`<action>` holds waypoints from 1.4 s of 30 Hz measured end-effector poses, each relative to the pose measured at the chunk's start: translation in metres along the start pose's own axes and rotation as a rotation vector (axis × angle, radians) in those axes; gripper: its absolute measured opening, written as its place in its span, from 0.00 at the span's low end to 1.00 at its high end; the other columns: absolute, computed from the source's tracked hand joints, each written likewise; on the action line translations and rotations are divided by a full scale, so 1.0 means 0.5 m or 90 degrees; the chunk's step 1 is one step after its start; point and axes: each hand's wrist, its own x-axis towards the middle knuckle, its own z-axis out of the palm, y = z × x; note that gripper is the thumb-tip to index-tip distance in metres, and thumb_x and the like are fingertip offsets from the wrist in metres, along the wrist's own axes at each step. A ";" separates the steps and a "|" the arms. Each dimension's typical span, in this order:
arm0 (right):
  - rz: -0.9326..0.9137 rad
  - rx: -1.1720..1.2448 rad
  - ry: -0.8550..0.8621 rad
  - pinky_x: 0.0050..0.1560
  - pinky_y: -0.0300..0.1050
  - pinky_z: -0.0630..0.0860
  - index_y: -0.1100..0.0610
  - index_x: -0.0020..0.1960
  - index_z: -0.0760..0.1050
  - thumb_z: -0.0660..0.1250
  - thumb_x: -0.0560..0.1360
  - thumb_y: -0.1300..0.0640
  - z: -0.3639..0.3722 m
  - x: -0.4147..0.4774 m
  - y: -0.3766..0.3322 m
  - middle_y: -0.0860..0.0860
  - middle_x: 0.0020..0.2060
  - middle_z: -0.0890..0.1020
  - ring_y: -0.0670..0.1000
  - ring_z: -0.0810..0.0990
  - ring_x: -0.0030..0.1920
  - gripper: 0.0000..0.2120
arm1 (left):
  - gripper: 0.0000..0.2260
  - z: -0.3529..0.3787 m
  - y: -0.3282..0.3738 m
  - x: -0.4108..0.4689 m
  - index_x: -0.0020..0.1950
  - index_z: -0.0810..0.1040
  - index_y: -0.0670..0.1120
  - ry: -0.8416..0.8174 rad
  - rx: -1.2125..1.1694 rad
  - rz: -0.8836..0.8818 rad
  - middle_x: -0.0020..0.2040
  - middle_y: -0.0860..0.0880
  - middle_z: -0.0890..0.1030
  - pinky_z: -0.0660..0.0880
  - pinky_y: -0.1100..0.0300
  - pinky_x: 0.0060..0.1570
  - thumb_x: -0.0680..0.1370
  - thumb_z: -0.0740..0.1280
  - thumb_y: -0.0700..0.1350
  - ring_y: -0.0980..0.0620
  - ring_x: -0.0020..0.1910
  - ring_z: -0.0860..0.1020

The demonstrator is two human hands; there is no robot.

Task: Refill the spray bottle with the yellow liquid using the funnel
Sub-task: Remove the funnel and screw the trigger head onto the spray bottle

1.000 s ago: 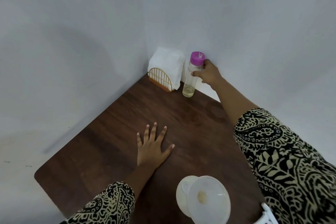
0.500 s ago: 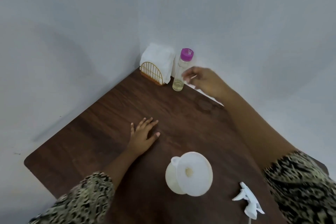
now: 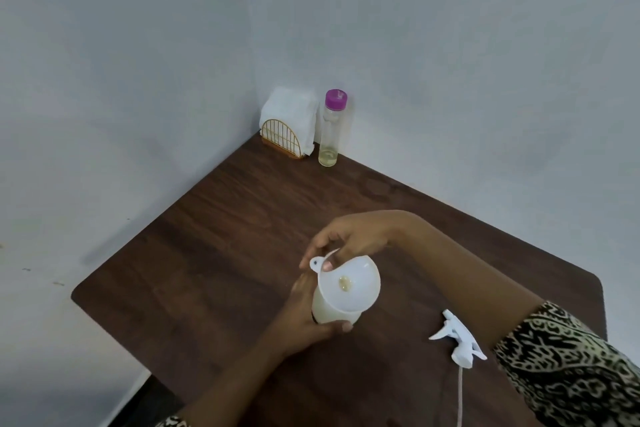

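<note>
Far corner of the dark wood-grain table [image 3: 225, 236], at the meeting of two pale grey walls [image 3: 138, 80]: a gold wire napkin holder [image 3: 282, 139] with an arched front, stuffed with soft white napkins [image 3: 291, 111]. Just beside it on the right, a tall, slim clear bottle [image 3: 330, 128] with a purple cap [image 3: 336, 99], upright, with only a shallow layer of yellow liquid [image 3: 327, 158] at its bottom. Well apart from these, nearer the middle of the table: the white translucent spray bottle [image 3: 325, 310], upright and headless. Seated in its neck, a white plastic funnel [image 3: 356, 291], its wide smooth cone hiding most of the bottle from above, with a small yellowish spot at its throat. Wrapped round the bottle's body from the left, the left hand [image 3: 301, 319], thumb across the front near the base. Reaching over from behind, the right hand [image 3: 353, 236], thumb and fingers pinching the funnel's rim next to its small holed tab [image 3: 316, 263], forearm covering part of the wood behind. To the right of the bottle and apart from it, lying on its side: a white trigger spray head [image 3: 457, 340], thin pale dip tube [image 3: 460, 395] trailing toward the near edge. Black-and-cream patterned sleeves [image 3: 571, 371] at the bottom of the view. Rounded corners on the tabletop. No telling whether either bottle bears print.
</note>
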 end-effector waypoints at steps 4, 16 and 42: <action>0.022 0.039 0.091 0.48 0.30 0.75 0.53 0.58 0.78 0.65 0.77 0.59 0.010 -0.028 0.001 0.43 0.52 0.80 0.41 0.79 0.51 0.11 | 0.30 0.021 0.003 0.007 0.69 0.62 0.63 0.034 0.044 -0.006 0.67 0.60 0.69 0.68 0.57 0.68 0.71 0.73 0.55 0.57 0.67 0.68; 0.135 0.382 0.486 0.33 0.39 0.71 0.55 0.45 0.75 0.66 0.76 0.57 0.135 -0.114 0.053 0.51 0.41 0.82 0.48 0.76 0.39 0.02 | 0.29 0.048 -0.009 0.002 0.75 0.58 0.55 0.045 0.048 -0.056 0.73 0.54 0.66 0.62 0.58 0.68 0.77 0.67 0.53 0.53 0.72 0.65; 0.147 0.711 0.704 0.30 0.40 0.77 0.60 0.43 0.71 0.64 0.77 0.60 0.234 -0.129 0.005 0.57 0.31 0.80 0.49 0.79 0.28 0.06 | 0.34 0.058 -0.031 0.011 0.76 0.53 0.59 0.040 0.088 -0.044 0.76 0.56 0.59 0.64 0.42 0.71 0.74 0.62 0.65 0.51 0.74 0.61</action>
